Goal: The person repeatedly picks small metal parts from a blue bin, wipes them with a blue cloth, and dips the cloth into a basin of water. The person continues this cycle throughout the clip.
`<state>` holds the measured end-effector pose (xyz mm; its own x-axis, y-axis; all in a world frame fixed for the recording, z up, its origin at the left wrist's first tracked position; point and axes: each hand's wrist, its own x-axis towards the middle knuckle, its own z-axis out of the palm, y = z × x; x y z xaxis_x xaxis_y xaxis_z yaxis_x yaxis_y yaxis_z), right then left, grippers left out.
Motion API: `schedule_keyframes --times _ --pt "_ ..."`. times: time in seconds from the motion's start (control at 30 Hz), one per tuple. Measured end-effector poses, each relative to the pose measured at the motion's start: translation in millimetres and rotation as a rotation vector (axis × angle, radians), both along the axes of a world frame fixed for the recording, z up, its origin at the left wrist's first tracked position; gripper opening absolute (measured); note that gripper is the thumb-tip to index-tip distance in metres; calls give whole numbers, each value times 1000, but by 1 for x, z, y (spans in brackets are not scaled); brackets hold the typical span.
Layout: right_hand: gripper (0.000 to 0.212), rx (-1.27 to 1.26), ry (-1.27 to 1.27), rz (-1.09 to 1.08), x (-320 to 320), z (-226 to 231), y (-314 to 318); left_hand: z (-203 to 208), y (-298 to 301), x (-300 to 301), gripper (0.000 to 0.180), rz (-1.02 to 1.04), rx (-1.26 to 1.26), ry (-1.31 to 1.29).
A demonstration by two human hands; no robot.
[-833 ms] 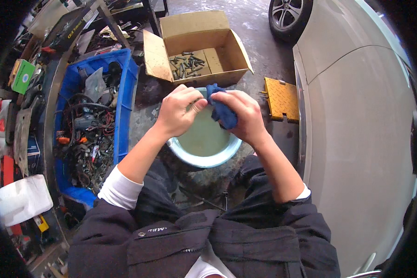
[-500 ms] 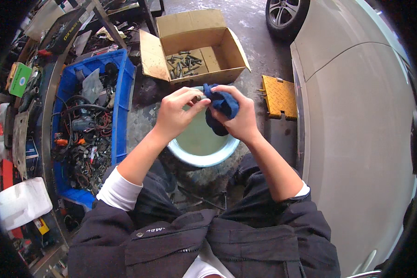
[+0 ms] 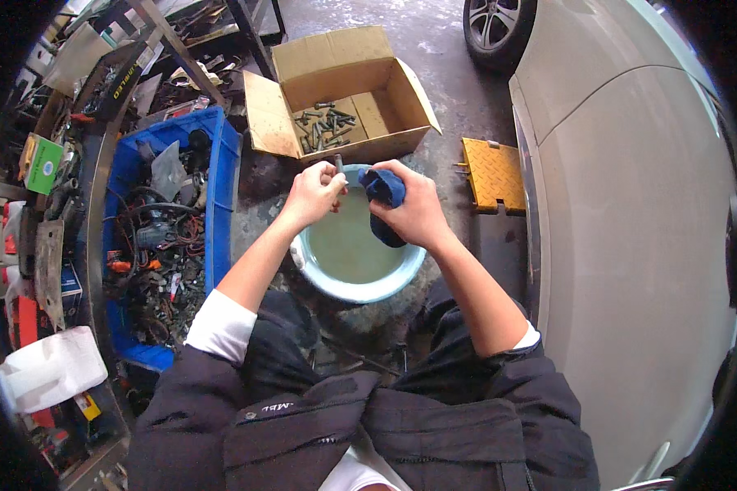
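Note:
Between the fingers of my left hand (image 3: 313,195) a dark metal bolt (image 3: 339,164) stands roughly upright. My right hand (image 3: 416,204) is closed around a bunched blue cloth (image 3: 384,188), whose darker end hangs down over the basin. Both hands are above a pale blue round basin (image 3: 360,293) of cloudy greenish water, and a small gap separates the bolt from the cloth. Just beyond stands an open cardboard box (image 3: 395,141) with several similar bolts (image 3: 324,124) lying in its left part.
To the left, a blue crate (image 3: 221,188) is full of tools, cables and small parts, beside a cluttered metal shelf (image 3: 94,204). A light-coloured car (image 3: 630,245) takes up the right side. A yellow ramp plate (image 3: 495,175) lies on the floor near it.
My left hand has drawn the bolt away from the cloth and tipped it upright. The right hand has kept the cloth and shifted slightly down.

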<state>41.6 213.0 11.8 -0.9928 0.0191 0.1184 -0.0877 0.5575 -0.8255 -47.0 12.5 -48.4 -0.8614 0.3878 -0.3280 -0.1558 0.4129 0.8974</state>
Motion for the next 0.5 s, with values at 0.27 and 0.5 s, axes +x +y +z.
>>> schedule_keyframes --times 0.27,0.5 --pt "46 -13 -10 19 -7 -4 -6 -56 -8 -80 76 444 92 347" --pt "61 14 -131 -147 -10 -39 22 -51 10 -24 45 -17 13 211"
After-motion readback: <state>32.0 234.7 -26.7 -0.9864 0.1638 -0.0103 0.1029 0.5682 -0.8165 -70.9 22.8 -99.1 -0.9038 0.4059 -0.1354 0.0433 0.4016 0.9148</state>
